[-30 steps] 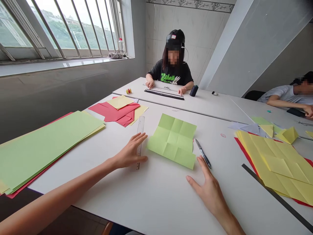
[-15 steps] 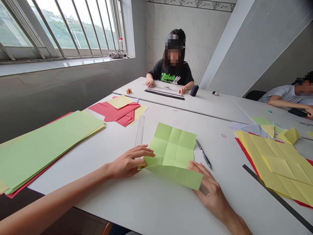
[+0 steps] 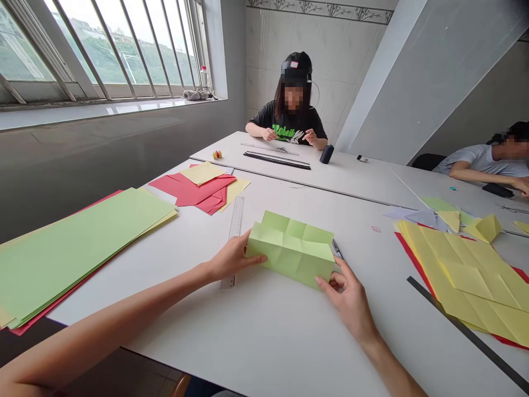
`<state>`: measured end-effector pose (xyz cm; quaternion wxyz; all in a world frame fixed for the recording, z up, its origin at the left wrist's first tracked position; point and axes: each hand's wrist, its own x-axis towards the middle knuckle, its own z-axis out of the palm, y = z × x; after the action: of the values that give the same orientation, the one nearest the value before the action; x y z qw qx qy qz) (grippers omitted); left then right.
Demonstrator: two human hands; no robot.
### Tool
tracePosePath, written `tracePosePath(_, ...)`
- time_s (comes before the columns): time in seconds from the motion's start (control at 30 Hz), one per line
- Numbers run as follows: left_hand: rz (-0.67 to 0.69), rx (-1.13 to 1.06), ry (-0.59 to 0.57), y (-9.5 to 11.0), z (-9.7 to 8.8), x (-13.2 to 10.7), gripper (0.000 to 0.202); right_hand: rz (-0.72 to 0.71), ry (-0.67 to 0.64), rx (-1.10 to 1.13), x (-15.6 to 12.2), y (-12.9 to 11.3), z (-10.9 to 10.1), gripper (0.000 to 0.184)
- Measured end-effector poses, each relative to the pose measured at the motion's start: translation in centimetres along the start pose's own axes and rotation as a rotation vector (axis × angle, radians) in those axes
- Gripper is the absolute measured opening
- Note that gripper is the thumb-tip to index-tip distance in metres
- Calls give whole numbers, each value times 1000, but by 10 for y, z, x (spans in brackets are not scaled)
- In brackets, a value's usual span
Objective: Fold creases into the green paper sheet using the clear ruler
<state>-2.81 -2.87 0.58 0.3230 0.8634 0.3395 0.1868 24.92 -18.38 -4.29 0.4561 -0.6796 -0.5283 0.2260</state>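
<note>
A light green sheet of paper point(image 3: 291, 253), creased into a grid, is bent up between my two hands, its near part standing towards me and its far part behind. My left hand point(image 3: 237, 255) pinches its left end, thumb in front and fingers hidden behind. At the lower right corner, my right hand point(image 3: 345, 289) grips the paper between thumb and fingers. A clear ruler point(image 3: 235, 220) lies beside and partly under my left hand. Just beyond my right fingertips is a pen point(image 3: 336, 248), partly covered by the paper and hand.
Stacked green sheets point(image 3: 91, 242) lie on the left, with red and yellow papers point(image 3: 198, 184) behind. Creased yellow sheets point(image 3: 479, 275) and a dark strip point(image 3: 463, 328) are on the right. Across the table sits a person point(image 3: 293, 110); another person point(image 3: 475, 162) leans at far right.
Both hands have gripped the green sheet and raised its near part, so it now stands bent. The pen is more covered. The person opposite has lifted their hands off the strips.
</note>
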Motion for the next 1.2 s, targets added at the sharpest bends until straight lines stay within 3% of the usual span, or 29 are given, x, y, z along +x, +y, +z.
tracePosePath(0.13, -135, 73, 109, -3, 11, 8, 96, -81, 189, -189, 0, 1, 9, 77)
tracePosePath(0.23, -130, 173, 107, -5, 15, 11, 99, -342, 285, -480, -8, -2, 17, 64)
tracePosePath(0.33, -81, 275, 81, -7, 18, 14, 82, -618, 80, -618, -18, -12, 28, 66)
tracePosePath(0.4, -56, 303, 75, -9, 18, 15, 74, -676, -100, -622, -22, -17, 35, 70)
tracePosePath(0.67, -76, 304, 160, -11, 10, 7, 55, -488, -326, -598, -19, -19, 35, 68)
tracePosePath(0.77, 136, 435, 249, 6, 15, -3, 37, -471, -346, -593, -19, -19, 34, 68)
tracePosePath(0.83, 392, 436, 74, 22, 26, -10, 37, -478, -345, -585, -19, -18, 35, 68)
tracePosePath(0.9, 522, 414, -66, 36, 39, -16, 43, -490, -335, -579, -19, -17, 35, 68)
tracePosePath(1.03, 510, 396, -182, 46, 59, -24, 60, -498, -314, -576, -19, -17, 36, 69)
tracePosePath(1.2, 420, 460, -145, 40, 54, -32, 52, -478, -320, -587, -20, -18, 35, 68)
